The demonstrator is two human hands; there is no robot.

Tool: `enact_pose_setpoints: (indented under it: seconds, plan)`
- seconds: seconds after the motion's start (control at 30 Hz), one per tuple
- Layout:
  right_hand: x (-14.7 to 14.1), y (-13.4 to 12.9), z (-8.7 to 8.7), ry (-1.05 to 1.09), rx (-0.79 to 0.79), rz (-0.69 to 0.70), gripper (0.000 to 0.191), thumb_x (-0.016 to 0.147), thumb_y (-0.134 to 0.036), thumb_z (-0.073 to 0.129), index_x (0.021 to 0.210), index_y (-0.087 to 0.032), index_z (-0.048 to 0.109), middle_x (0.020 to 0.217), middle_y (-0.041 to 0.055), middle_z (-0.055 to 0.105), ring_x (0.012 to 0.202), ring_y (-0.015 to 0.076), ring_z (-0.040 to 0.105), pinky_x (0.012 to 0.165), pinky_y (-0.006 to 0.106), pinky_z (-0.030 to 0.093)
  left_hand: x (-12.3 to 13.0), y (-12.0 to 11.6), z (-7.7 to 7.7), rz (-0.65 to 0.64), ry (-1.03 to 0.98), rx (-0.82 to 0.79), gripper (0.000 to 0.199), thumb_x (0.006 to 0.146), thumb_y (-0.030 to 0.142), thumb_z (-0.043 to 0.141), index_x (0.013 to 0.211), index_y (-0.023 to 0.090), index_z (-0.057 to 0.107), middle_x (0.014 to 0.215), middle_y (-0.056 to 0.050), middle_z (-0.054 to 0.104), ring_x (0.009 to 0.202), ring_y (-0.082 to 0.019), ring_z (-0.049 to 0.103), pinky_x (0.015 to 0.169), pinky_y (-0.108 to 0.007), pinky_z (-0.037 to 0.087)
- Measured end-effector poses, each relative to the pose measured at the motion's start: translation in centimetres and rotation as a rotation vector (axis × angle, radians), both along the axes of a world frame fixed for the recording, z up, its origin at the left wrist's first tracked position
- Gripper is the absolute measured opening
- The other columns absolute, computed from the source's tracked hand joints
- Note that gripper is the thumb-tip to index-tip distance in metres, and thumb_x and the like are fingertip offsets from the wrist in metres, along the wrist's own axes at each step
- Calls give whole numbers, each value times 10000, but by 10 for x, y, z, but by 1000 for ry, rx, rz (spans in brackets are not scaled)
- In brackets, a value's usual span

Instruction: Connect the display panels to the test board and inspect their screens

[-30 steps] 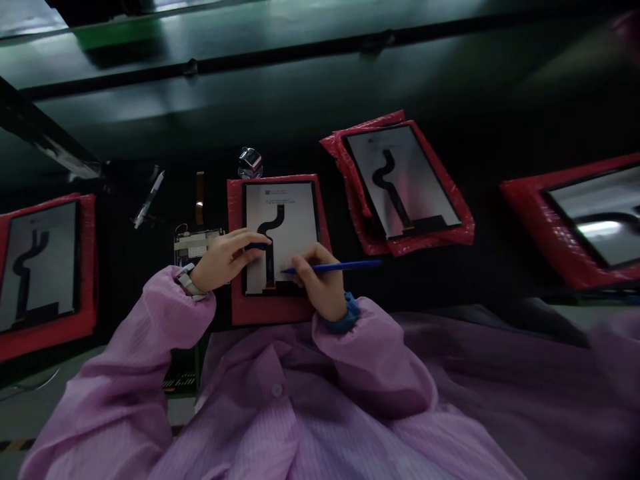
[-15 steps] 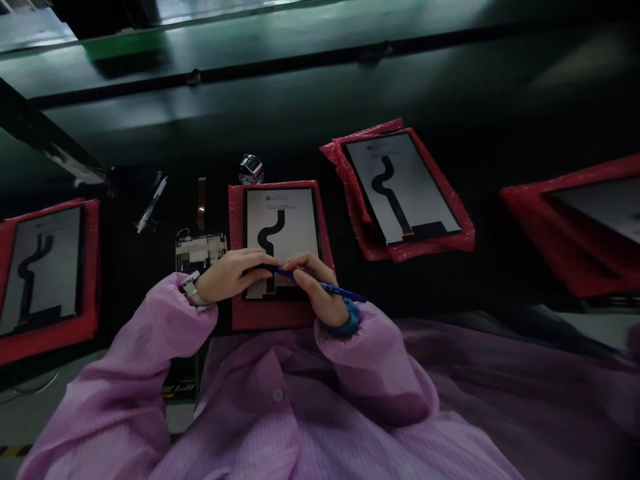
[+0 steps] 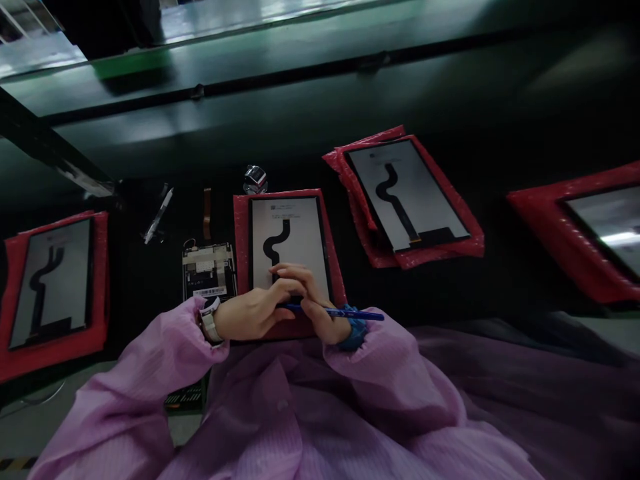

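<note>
My right hand (image 3: 317, 303) is closed around a slim blue pen-like tool (image 3: 357, 313), whose back end sticks out over the wrist. Against it rests my left hand (image 3: 260, 308), fingers bent and pressed together at the tool's front end; what they pinch is hidden. Both hands are over the lower part of a display panel (image 3: 306, 247), which lies face down on a red bubble-wrap sleeve (image 3: 241, 233). A black flex cable (image 3: 273, 247) winds down the panel's pale back and disappears under my fingers.
Left of the panel lie an opened device with exposed electronics (image 3: 210, 267), an orange flex strip (image 3: 207, 213) and a white pen (image 3: 159, 215). A shiny metal tape roll (image 3: 255, 179) stands behind. More panels on red sleeves lie left (image 3: 55, 280), right (image 3: 410, 193) and far right (image 3: 607, 220).
Both hands have come down toward the panel's lower edge and closer together. My right fingers now lie over the left ones. The whole view has shifted slightly.
</note>
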State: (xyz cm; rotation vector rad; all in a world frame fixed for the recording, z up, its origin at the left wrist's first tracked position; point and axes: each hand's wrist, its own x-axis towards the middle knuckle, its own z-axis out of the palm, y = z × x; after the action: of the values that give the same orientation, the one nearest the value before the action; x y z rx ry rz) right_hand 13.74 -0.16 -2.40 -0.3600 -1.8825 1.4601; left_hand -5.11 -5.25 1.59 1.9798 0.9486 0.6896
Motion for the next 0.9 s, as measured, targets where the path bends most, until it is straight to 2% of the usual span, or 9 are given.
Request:
enact_pose_setpoints:
  seconds: [0.1,0.33,0.5,0.6,0.67,0.73,0.8,0.83,0.9]
  plan:
    - [0,2,1,-15,78,15,458,1052,-442,286,1462,-273,400,1420,110,492,1377,280,445,1171,521,401,2,-1,-1,8,-18,25,255,1068,350,373,1275,202,366,1014,-102,709,827,-215,723,723,-322,536]
    - [-3,5,8,-56,142,44,517,1062,-454,285,1555,-298,303,1431,100,486,1355,263,430,1147,505,431,0,-2,8,18,-51,-46,219,1067,370,370,1218,215,333,1002,-93,714,902,-203,718,805,-332,548]
    - [-6,13,26,-105,180,76,555,1074,-449,256,1609,-315,188,1443,102,482,1320,260,461,1117,501,448,0,1,15,37,-57,0,213,1065,397,375,1179,219,351,1023,-102,713,933,-197,709,831,-329,553]
    - [-6,24,41,-193,226,100,635,1066,-511,276,1633,-296,87,1441,125,486,1298,278,483,1102,511,454,-12,6,21,89,-72,86,234,1059,392,405,1223,226,383,1036,-81,710,923,-172,709,816,-303,556]
    - [-6,34,50,-251,329,91,732,1036,-572,359,1638,-275,67,1462,141,472,1309,310,464,1114,537,431,-30,10,26,299,-45,226,263,1048,414,437,1239,234,442,1073,-74,698,907,-160,702,821,-296,554]
    - [-7,45,54,-293,452,30,759,1015,-570,434,1633,-263,118,1442,146,491,1293,323,461,1110,542,422,-56,15,28,689,80,360,295,1037,436,456,1244,231,507,1057,-68,693,903,-165,688,857,-309,544]
    - [-9,57,51,-332,545,-83,672,1020,-514,457,1602,-258,239,1378,140,541,1254,314,480,1089,525,430,-81,18,27,1090,290,417,309,1040,420,445,1244,214,551,986,-65,695,913,-189,676,899,-338,527]
    - [-11,62,46,-350,581,-147,610,1023,-492,454,1566,-250,320,1348,139,561,1232,311,494,1076,516,434,-92,19,24,1223,396,426,310,1042,404,435,1232,201,572,966,-73,696,928,-206,673,913,-357,519]
    - [-15,72,32,-386,630,-251,509,1023,-472,438,1465,-221,462,1304,148,593,1199,314,520,1062,512,429,-106,21,15,1321,550,406,302,1040,372,436,1196,185,615,973,-99,698,962,-238,671,920,-392,513]
